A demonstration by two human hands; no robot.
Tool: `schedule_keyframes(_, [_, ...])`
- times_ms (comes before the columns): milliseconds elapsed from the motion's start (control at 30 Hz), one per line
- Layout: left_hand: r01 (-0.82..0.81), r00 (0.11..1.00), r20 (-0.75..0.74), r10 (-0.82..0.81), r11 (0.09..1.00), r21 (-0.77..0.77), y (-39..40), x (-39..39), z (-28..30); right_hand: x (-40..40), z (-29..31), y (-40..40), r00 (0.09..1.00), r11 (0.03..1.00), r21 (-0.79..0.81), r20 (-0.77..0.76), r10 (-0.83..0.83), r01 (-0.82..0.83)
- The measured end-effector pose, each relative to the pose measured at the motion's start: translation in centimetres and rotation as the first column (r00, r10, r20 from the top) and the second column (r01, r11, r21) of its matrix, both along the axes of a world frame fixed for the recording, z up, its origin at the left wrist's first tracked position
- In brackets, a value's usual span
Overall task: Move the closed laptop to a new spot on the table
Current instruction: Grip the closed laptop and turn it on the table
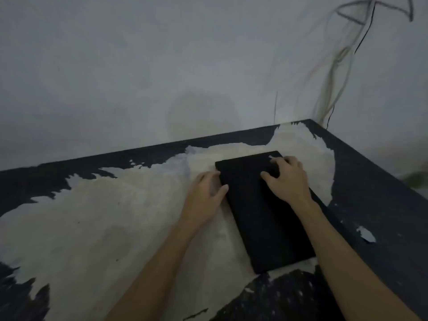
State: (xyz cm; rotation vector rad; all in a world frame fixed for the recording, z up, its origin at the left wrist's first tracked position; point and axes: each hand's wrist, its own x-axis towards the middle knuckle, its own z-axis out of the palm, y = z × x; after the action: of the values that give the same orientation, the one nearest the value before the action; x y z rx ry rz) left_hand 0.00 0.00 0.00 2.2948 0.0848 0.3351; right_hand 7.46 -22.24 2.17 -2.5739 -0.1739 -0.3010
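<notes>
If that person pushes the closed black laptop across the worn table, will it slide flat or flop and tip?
The laptop looks like a rigid slab lying flat, so it probably slides without tipping. Its matte lid likely gives the right hand grip. The table has peeled, patchy paint, so it may drag somewhat.

Both hands (pixel 250 181) on closed laptop (pixel 259 212)

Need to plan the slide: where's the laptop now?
Head view: the closed laptop lies flat right of centre on the table, near its far right corner, between both hands.
</notes>
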Motion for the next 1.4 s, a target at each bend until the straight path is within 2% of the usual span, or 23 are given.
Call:
schedule_keyframes(133, [-0.059, 0.989, -0.130, 0.075, 0.990, 0.125, -2.4, 2.6, 0.0, 2.6, -0.2, -1.0, 0.986, 0.995, -0.046, -0.137, -0.094, 0.089])
schedule_keyframes(233, [-0.069, 0.979, -0.182, 0.092, 0.990, 0.126, -3.7, 4.2, -0.2, 3.6, -0.9, -0.8, 0.989, 0.994, -0.054, -0.112, -0.099, 0.094])
schedule_keyframes(333, [-0.073, 0.981, -0.175, 0.082, 0.996, 0.053, -4.6, 5.0, -0.4, 3.9, -0.9, -0.6, 0.990, 0.994, -0.002, -0.089, -0.107, 0.107])
schedule_keyframes(667, [-0.079, 0.995, 0.037, 0.095, 0.947, -0.312, -5.9, 4.5, 0.2, 4.1, 0.0, -1.1, 0.994, 0.976, 0.189, -0.059, -0.095, 0.104])
schedule_keyframes(800, [-0.126, 0.972, 0.100, 0.212, 0.831, -0.541, -6.5, 4.3, 1.0, 3.9, 1.0, -1.4, 0.996, 0.960, 0.267, -0.002, -0.092, 0.089])
schedule_keyframes(900, [-0.222, 0.957, -0.016, 0.288, 0.699, -0.680, -6.7, 4.4, 1.3, 3.8, 1.3, -1.3, 0.996, 0.953, 0.292, 0.019, -0.087, 0.077])
schedule_keyframes(1000, [-0.274, 0.954, -0.120, 0.276, 0.635, -0.723, -6.4, 4.7, 1.5, 3.5, 1.6, -1.1, 0.996, 0.951, 0.300, 0.025, -0.080, 0.069])
schedule_keyframes(1200, [-0.247, 0.966, -0.125, 0.228, 0.662, -0.708, -3.7, 4.8, 3.3, 3.0, 2.3, 0.0, 0.998, 0.952, 0.304, 0.038, -0.055, 0.041])
schedule_keyframes(1400, [-0.238, 0.967, -0.129, 0.220, 0.595, -0.768, 0.9, 3.5, 5.4, 2.7, 3.7, 2.6, 0.999, 0.925, 0.379, -0.007, 0.038, -0.032])
